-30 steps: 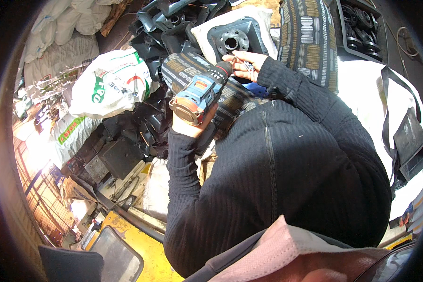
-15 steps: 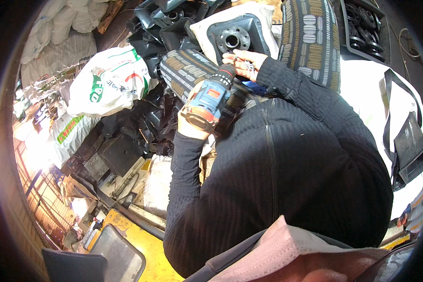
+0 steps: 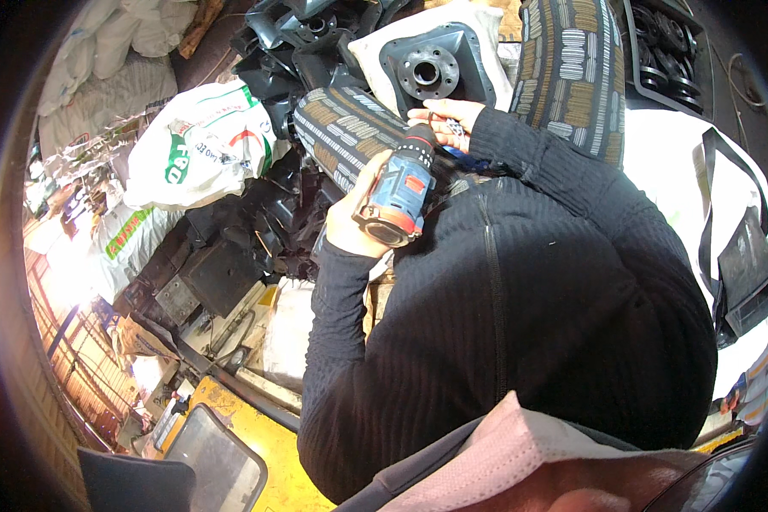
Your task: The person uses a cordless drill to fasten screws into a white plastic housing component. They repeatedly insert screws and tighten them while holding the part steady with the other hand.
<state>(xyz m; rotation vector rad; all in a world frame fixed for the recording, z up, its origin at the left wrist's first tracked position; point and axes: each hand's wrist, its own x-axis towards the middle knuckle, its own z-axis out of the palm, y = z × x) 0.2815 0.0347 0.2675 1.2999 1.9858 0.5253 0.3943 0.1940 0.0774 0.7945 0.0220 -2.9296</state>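
My left hand (image 3: 348, 224) is closed round a blue cordless drill (image 3: 398, 198) with a red switch and a black chuck. The chuck end points away from me, close to the fingers of my right hand (image 3: 449, 117). Small silvery screws (image 3: 456, 128) show in that hand, held against its curled fingers; their number is hard to make out. Just beyond lies a dark grey square housing (image 3: 476, 66) with a round flange (image 3: 427, 72) and central hole. A white cushion-like pad (image 3: 375, 53) supports it, between my knees in patterned trousers (image 3: 563, 77).
Many dark moulded housings (image 3: 292, 36) are heaped at the far left. Beside them sits a white plastic bag (image 3: 198, 149). A dark crate (image 3: 700, 60) of round black parts stands at the far right. White sheeting (image 3: 661, 154) lies at my right, a yellow machine (image 3: 283, 465) at the lower left.
The drill has shifted slightly right and turned more upright, its chuck still near my right hand. My right hand has moved slightly, with the screws still in it.
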